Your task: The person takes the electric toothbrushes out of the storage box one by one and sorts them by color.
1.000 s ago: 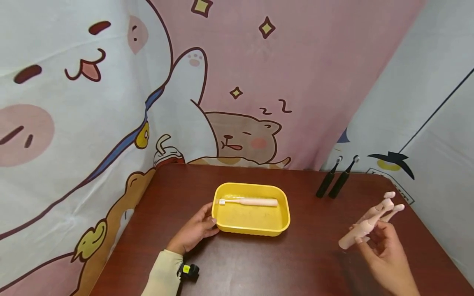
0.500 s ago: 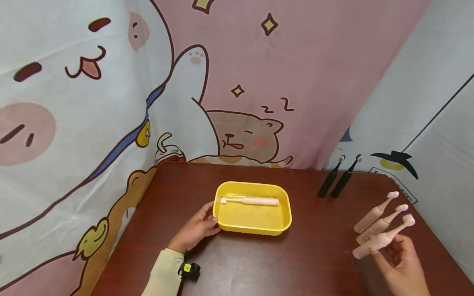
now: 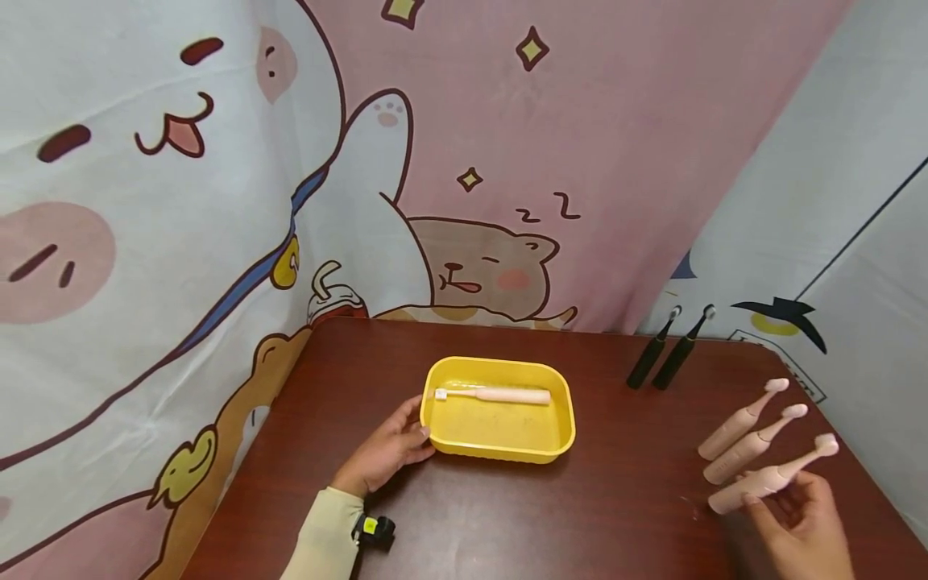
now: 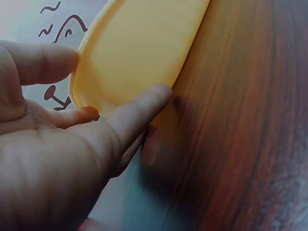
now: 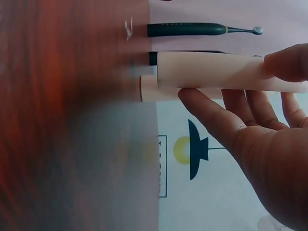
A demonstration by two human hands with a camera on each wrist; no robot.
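At the right of the head view, my right hand (image 3: 806, 524) pinches the handle of a pale pink electric toothbrush (image 3: 757, 485) between thumb and fingers. Its brush head points up, and its base is close to the tabletop. Just behind it stand two matching pink toothbrushes (image 3: 732, 431), upright in a row with it. My left hand (image 3: 387, 447) grips the left end of a yellow tray (image 3: 500, 457), thumb and fingers at the corner (image 4: 77, 91). Inside the tray, along its back wall, lies another pink toothbrush (image 3: 513, 395), head to the left.
Two black electric toothbrushes (image 3: 676, 362) stand upright near the back right edge of the dark red-brown table (image 3: 507, 524). A cartoon-printed cloth (image 3: 616, 161) hangs right behind the table and along its sides.
My right hand has moved right and toward me with its toothbrush, out from in front of the two other pink ones. The left hand and the tray stay in place.
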